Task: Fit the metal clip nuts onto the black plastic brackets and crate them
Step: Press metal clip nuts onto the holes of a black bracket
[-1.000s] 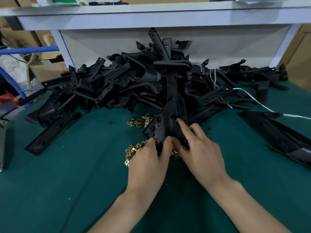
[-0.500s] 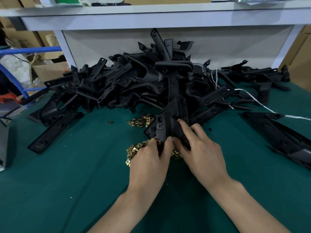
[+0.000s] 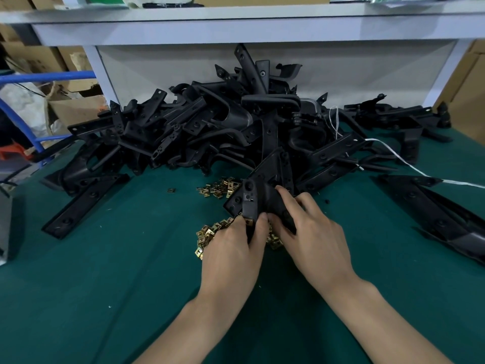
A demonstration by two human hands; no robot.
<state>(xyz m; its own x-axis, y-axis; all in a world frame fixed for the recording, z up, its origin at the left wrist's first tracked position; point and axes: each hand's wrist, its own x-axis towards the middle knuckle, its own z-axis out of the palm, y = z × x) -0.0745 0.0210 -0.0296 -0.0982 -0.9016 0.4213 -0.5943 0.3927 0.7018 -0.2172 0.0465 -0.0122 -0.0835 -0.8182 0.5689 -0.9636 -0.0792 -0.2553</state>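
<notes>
A black plastic bracket (image 3: 258,191) stands tilted on the green table, held between both hands. My left hand (image 3: 232,252) pinches its near lower edge, where a brass clip nut (image 3: 248,220) shows at the fingertips. My right hand (image 3: 312,236) grips the bracket's right side with curled fingers. Loose brass clip nuts (image 3: 207,236) lie under and left of my left hand, and a second small heap of clip nuts (image 3: 219,187) lies just beyond the bracket. A large pile of black brackets (image 3: 210,130) fills the back of the table.
The green table (image 3: 118,271) carries one long flat bracket (image 3: 84,203) at the left and another long bracket (image 3: 441,216) at the right. A white strap (image 3: 409,166) trails off to the right. A white shelf frame (image 3: 236,30) stands behind the pile. No crate is in view.
Both hands stay on the bracket with only small finger shifts at its lower edge; the bracket sits slightly more upright. The camera has drifted a little.
</notes>
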